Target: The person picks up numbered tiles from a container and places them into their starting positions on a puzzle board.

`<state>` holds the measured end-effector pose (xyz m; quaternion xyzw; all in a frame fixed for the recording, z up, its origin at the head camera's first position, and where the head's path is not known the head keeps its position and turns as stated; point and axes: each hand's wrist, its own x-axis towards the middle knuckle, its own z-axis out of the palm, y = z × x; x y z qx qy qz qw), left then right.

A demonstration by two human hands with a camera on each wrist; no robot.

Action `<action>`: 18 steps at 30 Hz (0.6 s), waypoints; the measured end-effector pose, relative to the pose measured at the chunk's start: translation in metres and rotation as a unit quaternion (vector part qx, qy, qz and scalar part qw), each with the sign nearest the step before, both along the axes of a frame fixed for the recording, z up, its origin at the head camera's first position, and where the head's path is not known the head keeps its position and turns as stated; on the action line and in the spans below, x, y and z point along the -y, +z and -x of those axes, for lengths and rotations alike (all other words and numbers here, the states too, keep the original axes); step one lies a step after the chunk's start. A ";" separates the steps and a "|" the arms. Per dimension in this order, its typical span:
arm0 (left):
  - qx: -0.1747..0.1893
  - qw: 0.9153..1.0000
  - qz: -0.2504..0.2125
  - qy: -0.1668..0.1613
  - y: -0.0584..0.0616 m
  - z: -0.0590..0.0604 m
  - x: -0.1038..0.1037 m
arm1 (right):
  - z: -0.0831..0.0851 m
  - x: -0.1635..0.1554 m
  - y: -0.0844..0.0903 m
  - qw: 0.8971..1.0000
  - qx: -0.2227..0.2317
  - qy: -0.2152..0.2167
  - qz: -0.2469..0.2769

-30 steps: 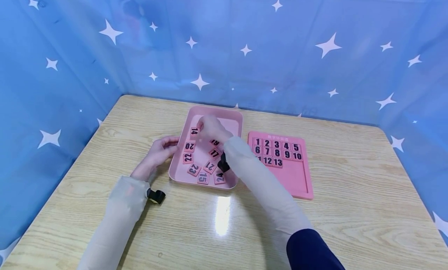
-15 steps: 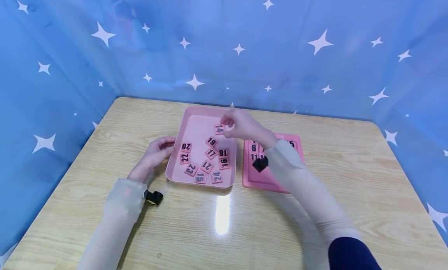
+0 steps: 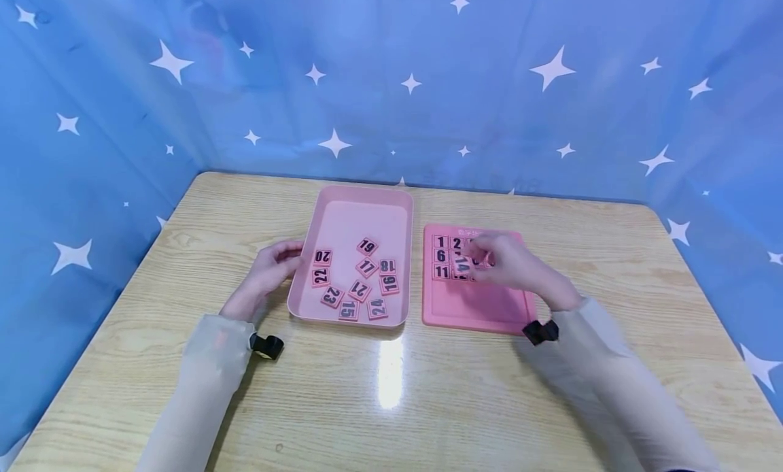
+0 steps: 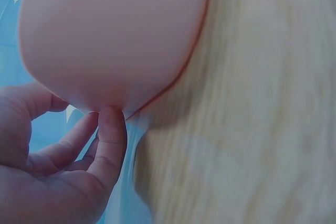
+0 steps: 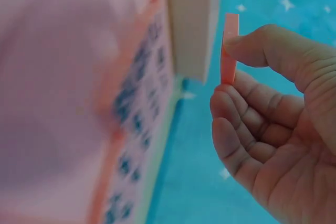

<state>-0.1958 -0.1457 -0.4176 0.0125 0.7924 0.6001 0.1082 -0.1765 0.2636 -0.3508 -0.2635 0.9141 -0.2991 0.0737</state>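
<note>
A blue backdrop (image 3: 550, 118) printed with white stars closes in on three sides of the pale wood-grain worktop (image 3: 391, 390) in front of you. Two pink pieces sit side by side at its middle, just apart. On the left is the shallow tray (image 3: 342, 213), with loose number tiles scattered over its near half: 20 (image 3: 322, 257) and 22 (image 3: 320, 277) by the left wall, 19 (image 3: 367, 246) and 17 (image 3: 366, 267) toward the centre, 18 (image 3: 387, 266) and 16 (image 3: 390, 285) on the right, and 23 (image 3: 332, 296), 21 (image 3: 359, 290), 15 (image 3: 349, 310) and 24 (image 3: 377, 309) along the front. On the right lies the flat puzzle board (image 3: 477, 309), its upper rows already filled with tiles; 1, 2, 6 and 11 read clearly, while the rest are hidden behind your arm and fingers. Your left hand (image 3: 269, 268) rests against the tray's left wall, fingers loosely bent with the fingertips touching its outer side, as the left wrist view shows (image 4: 107, 124); it grips nothing. Your right hand (image 3: 514, 264) hovers over the board's filled rows and pinches the 14 tile (image 3: 461, 264) between thumb and fingertips. In the right wrist view the tile (image 5: 229, 48) appears edge-on, held clear of the board's surface.
</note>
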 end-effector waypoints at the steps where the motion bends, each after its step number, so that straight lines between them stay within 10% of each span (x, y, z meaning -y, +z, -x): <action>1: 0.003 1.000 0.000 0.000 0.000 0.000 0.000 | -0.003 -0.007 -0.003 1.000 -0.002 -0.001 0.000; 18: 0.006 1.000 -0.010 -0.001 0.000 -0.001 0.001 | -0.033 -0.058 -0.037 1.000 0.019 -0.007 -0.009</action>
